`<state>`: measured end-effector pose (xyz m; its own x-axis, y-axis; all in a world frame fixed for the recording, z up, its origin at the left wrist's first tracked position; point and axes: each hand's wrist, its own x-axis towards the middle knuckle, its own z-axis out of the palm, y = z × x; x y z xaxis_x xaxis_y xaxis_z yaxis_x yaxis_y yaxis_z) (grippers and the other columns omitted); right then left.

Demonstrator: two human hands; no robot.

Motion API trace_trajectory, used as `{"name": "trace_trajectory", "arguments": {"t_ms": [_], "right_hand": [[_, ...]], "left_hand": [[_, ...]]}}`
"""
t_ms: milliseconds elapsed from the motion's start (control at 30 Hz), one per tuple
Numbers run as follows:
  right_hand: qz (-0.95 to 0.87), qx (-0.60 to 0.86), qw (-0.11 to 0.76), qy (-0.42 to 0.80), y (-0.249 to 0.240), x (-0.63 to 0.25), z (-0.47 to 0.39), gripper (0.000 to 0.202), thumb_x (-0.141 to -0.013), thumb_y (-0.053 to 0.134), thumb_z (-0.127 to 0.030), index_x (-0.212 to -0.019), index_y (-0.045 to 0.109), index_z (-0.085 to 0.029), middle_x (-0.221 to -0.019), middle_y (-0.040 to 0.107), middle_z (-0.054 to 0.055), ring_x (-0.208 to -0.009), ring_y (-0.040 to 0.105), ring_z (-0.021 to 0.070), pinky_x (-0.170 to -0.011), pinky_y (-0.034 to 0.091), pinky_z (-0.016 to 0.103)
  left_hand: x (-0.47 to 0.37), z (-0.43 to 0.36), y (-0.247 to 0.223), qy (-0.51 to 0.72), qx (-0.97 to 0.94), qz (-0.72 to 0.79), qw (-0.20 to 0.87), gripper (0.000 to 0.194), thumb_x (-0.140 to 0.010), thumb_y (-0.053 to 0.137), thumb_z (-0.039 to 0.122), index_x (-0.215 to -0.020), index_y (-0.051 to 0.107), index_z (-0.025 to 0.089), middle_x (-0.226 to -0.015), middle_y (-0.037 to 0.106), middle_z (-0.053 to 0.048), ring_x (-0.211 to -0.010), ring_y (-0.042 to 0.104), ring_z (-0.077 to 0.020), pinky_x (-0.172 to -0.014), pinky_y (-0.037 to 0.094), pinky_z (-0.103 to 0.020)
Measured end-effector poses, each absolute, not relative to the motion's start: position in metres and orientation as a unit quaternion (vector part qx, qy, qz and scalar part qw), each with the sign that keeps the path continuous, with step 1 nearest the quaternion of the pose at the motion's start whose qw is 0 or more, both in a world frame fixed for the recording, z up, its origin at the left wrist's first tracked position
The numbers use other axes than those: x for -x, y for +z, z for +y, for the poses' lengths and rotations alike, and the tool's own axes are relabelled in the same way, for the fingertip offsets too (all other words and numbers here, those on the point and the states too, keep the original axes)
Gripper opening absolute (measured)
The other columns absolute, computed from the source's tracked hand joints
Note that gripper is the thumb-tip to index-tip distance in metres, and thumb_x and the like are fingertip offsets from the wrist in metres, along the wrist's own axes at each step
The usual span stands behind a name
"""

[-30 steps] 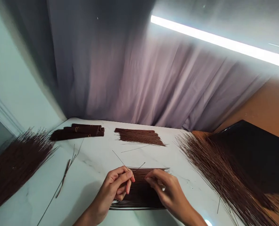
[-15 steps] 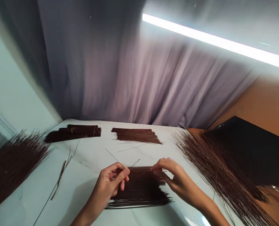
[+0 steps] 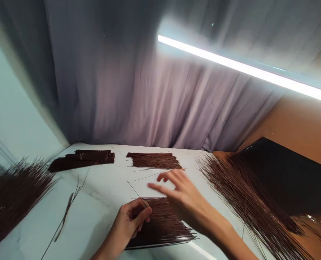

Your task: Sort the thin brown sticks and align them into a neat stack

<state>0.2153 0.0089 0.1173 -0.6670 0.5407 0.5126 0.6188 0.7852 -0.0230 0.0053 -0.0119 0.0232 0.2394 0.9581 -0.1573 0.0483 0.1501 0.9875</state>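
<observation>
My left hand [image 3: 135,220] is closed in a pinch at the left side of a row of thin dark brown sticks [image 3: 166,224]. One thin dark stick [image 3: 133,189] slants up and left out of its fingertips. A small pale tan piece [image 3: 145,204] shows beside the thumb, too little of it to name. My right hand [image 3: 178,189] hovers over the far edge of the row, thumb and fingers apart, with nothing seen between them. Its wrist hides part of the row's right side.
Behind lie a second row of sticks [image 3: 155,160] and dark tied bundles [image 3: 87,159]. Loose stick heaps flank the white table, one left [image 3: 14,198] and one right [image 3: 239,195]. A small tied bunch [image 3: 66,213] lies left. A black panel [image 3: 287,177] stands right.
My right hand has lifted off the row's right part and moved up and left, its fingers spreading. My left hand keeps its pinch. The whole view has shifted slightly.
</observation>
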Motion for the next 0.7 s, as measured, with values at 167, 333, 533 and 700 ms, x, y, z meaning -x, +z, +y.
{"name": "trace_trajectory", "arguments": {"t_ms": [167,333,533,700], "right_hand": [[-0.941,0.217,0.122,-0.229,0.105,-0.183,0.033,0.011,-0.1,0.058,-0.016,-0.103,0.068,-0.019,-0.099,0.062,0.006,-0.092,0.055,0.0205,-0.079,0.044,0.034],[-0.936,0.251,0.099,-0.225,0.08,-0.22,0.047,0.005,-0.098,0.063,-0.019,-0.093,0.066,-0.02,-0.102,0.063,0.004,-0.09,0.054,0.0209,-0.079,0.042,0.035],[-0.947,0.28,0.09,-0.127,0.077,-0.23,0.045,0.003,-0.099,0.063,-0.023,-0.099,0.062,-0.02,-0.103,0.065,0.003,-0.09,0.055,0.0186,-0.077,0.042,0.033],[-0.95,0.237,0.099,-0.18,0.074,-0.23,0.048,0.009,-0.102,0.054,-0.017,-0.1,0.062,-0.018,-0.101,0.067,0.004,-0.1,0.056,0.0223,-0.085,0.043,0.036]], "left_hand": [[-0.006,-0.012,0.017,0.406,-0.535,0.478,0.566,0.049,-0.078,0.073,0.064,-0.069,0.061,0.017,-0.054,0.05,0.006,-0.042,0.032,-0.0056,-0.037,0.021,-0.016],[-0.004,-0.01,0.01,0.405,-0.5,0.48,0.596,0.048,-0.078,0.072,0.065,-0.077,0.062,0.018,-0.064,0.058,0.004,-0.04,0.023,-0.0024,-0.035,0.013,-0.015],[-0.005,-0.009,0.009,0.386,-0.513,0.482,0.596,0.047,-0.077,0.073,0.064,-0.076,0.06,0.018,-0.064,0.056,0.005,-0.04,0.023,-0.002,-0.034,0.014,-0.014],[-0.001,-0.008,0.008,0.384,-0.546,0.497,0.554,0.044,-0.083,0.07,0.059,-0.076,0.064,0.016,-0.066,0.057,0.003,-0.041,0.026,-0.0028,-0.036,0.016,-0.015]]}}
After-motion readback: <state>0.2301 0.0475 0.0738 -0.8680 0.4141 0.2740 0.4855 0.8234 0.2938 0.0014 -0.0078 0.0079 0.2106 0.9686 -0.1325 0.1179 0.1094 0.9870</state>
